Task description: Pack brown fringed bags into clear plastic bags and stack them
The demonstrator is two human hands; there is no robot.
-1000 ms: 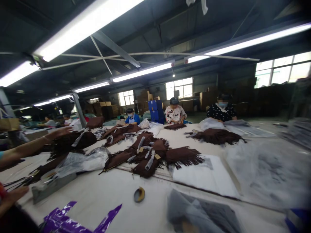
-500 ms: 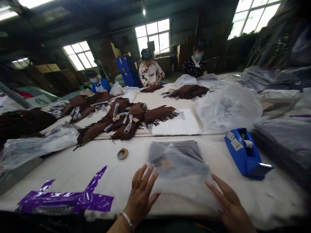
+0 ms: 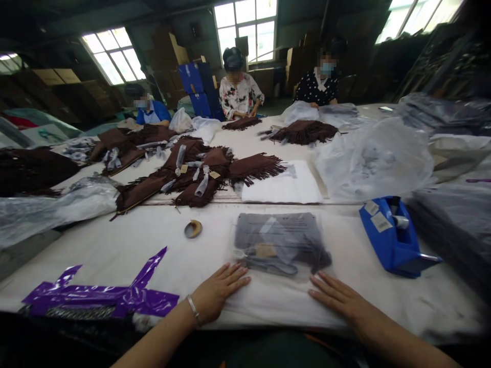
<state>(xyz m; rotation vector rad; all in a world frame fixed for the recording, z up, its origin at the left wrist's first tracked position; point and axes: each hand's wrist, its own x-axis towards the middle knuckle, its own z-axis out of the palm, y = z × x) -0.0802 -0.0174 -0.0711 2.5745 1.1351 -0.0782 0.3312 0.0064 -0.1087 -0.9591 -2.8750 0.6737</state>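
A clear plastic bag point(image 3: 282, 266) lies flat on the white-covered table point(image 3: 115, 245), with a folded grey garment point(image 3: 282, 237) and a small tan label inside. My left hand point(image 3: 219, 292) rests palm down on the bag's lower left part, fingers together, and a silver bangle point(image 3: 194, 310) circles that wrist. My right hand point(image 3: 337, 300) presses flat on the lower right of the same bag. Neither hand grips anything. Both sit just below the garment, apart from each other.
A blue tape dispenser point(image 3: 395, 237) stands to the right, and a tape roll point(image 3: 193, 229) lies ahead. Purple strips point(image 3: 99, 299) lie at left. Brown fringed garments point(image 3: 192, 179) and plastic bags point(image 3: 372, 158) cover the far table, where co-workers point(image 3: 240, 89) sit.
The view has swung down and right since the oldest frame, bringing both hands in. Both hands now lie flatter and lower on the bag, and the bag sits tighter around the grey garment.
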